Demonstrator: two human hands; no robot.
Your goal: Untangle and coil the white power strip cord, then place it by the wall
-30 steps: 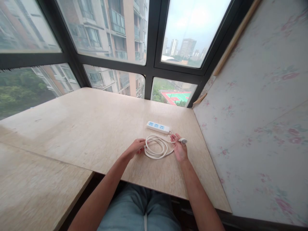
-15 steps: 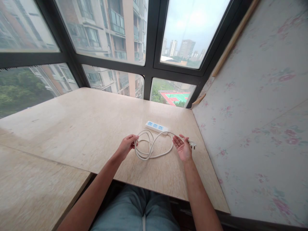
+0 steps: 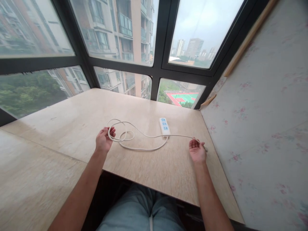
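A white power strip with blue socket faces lies on the stone ledge, its cord end toward me. From it runs a white cord that loops on the left and stretches across to the right. My left hand, palm turned up and fingers curled, grips the loops at their left side. On the right, my right hand holds the cord near its plug end between thumb and fingers. The plug is mostly hidden behind that hand.
The beige stone ledge reaches back to dark-framed windows. A flower-patterned wall borders it on the right. My legs are under the ledge's front edge.
My hands have moved apart, left hand leftward and right hand rightward, stretching the cord between them. The power strip has swung round to point more toward me. The view has shifted slightly.
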